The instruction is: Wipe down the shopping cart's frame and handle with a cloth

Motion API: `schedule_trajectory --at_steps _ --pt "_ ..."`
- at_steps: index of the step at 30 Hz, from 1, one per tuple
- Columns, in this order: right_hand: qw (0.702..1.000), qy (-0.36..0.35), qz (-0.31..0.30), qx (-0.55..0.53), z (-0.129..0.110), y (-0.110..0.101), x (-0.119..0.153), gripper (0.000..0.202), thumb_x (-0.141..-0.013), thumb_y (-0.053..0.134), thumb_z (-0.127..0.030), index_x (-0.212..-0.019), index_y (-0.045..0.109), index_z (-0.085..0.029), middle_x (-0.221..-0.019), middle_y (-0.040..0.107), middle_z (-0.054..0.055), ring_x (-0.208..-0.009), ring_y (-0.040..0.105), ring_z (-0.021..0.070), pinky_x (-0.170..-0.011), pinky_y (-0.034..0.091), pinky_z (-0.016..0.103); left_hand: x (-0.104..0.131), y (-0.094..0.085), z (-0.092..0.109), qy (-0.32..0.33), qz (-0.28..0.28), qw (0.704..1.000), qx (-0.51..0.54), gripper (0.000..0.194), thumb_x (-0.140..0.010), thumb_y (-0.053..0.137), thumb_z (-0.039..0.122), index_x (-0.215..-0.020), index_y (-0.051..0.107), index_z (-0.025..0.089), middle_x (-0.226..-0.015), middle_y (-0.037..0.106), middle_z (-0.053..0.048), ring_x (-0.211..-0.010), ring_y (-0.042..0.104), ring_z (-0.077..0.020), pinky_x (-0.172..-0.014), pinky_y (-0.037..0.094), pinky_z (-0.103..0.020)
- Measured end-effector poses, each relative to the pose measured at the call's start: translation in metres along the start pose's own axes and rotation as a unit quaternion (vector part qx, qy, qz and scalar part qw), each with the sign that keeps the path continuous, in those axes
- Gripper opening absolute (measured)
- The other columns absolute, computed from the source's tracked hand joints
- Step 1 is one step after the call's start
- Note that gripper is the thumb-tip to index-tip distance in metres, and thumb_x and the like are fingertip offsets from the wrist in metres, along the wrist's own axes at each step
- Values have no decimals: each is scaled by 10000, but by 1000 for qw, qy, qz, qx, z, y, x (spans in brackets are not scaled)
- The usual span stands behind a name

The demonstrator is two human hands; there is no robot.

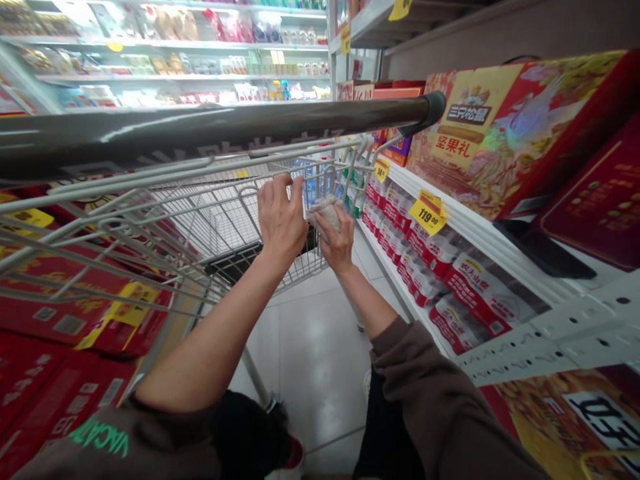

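A wire shopping cart [200, 200] with a dark handle bar [225, 127] stands in front of me. My left hand [283, 223] is at the cart's near wire side, below the bar, with its fingers curled round the wires. Just right of it, my right hand [340, 240] grips a crumpled pale grey cloth [326, 212] against the wires at the cart's right corner. The fingertips of my right hand are partly hidden by the cloth.
On the right are shelves with red gift boxes [480, 127], packs of bottled drinks [470, 287], yellow price tags [429, 212] and a black phone-like slab [545, 248]. Red cartons [55, 373] are stacked on the left. A lit display shelf [185, 43] crosses the back. Tiled floor [320, 347] lies below.
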State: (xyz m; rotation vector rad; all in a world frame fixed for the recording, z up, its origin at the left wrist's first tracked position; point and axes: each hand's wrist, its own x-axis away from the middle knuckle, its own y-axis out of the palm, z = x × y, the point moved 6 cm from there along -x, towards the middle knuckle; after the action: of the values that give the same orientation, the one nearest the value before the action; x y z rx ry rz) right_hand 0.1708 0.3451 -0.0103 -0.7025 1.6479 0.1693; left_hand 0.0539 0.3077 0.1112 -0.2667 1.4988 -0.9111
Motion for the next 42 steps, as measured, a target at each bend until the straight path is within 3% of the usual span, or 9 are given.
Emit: schedule_trajectory --at_steps 5,12,17,21,25,29,33,39,42 --pt "1000 15 22 4 -16 0 -43 457 -1034 519 -276 -1485 579 -319 -1595 445 93 -1519 364 299 -1235 398 556 4 -8 2 14 22 999 20 549 -980 441 244 -1529 468 236 -1448 571 -162 -1402 482 -395 -1167 360 -612" --pt "1000 26 -14 -11 -27 2 14 344 -1040 514 -226 -1242 753 -370 -1406 600 70 -1311 536 244 -1104 512 427 12 -12 3 29 -2 999 -18 579 -978 498 270 -1551 448 206 -1501 533 -181 -1430 459 -388 -1189 360 -586" --pt "999 12 35 -7 -48 -10 -28 379 -1046 515 -318 -1397 657 -321 -1515 518 103 -1423 451 289 -1187 453 507 23 -29 3 44 15 999 0 596 -981 420 210 -1575 430 261 -1521 561 -125 -1446 472 -338 -1281 210 -624" --pt "999 30 5 -37 -53 2 -28 436 -1044 486 -271 -1458 601 -343 -1557 485 98 -1469 422 301 -1210 423 538 38 -50 -15 12 73 997 -39 561 -974 428 198 -1511 522 333 -1550 543 -83 -1506 377 -354 -1284 159 -667" --pt "996 37 -64 -47 -51 10 7 412 -1014 503 -170 -1308 714 -366 -1467 551 79 -1376 521 265 -1150 478 481 39 -56 -28 16 47 997 -51 567 -963 414 162 -1488 547 331 -1509 577 -78 -1464 417 -349 -1213 322 -626" --pt "999 35 -18 -32 -62 -3 -14 410 -1011 514 -177 -1346 692 -333 -1525 487 88 -1440 465 275 -1182 444 487 31 -58 -30 2 32 999 -42 529 -949 384 136 -1405 607 285 -1435 612 -98 -1409 470 -343 -1144 403 -576" --pt "999 34 2 -35 -74 -3 -36 426 -1014 511 -192 -1387 666 -329 -1556 450 93 -1479 412 292 -1207 416 503 37 -57 -33 0 36 999 -13 532 -951 378 150 -1414 599 289 -1499 573 -91 -1436 448 -334 -1194 349 -591" --pt "997 19 -45 -56 -70 6 12 412 -992 530 -144 -1300 723 -338 -1463 521 91 -1375 498 267 -1134 494 475 51 -70 -67 6 69 997 -43 560 -985 317 183 -1465 570 323 -1616 474 -10 -1559 309 -275 -1291 216 -606" --pt "998 28 -31 -50 -76 0 4 437 -987 519 -138 -1342 696 -322 -1509 472 99 -1432 452 287 -1165 470 509 50 -78 -85 14 51 998 -38 585 -977 323 222 -1525 491 341 -1592 508 42 -1537 374 -257 -1310 192 -602"
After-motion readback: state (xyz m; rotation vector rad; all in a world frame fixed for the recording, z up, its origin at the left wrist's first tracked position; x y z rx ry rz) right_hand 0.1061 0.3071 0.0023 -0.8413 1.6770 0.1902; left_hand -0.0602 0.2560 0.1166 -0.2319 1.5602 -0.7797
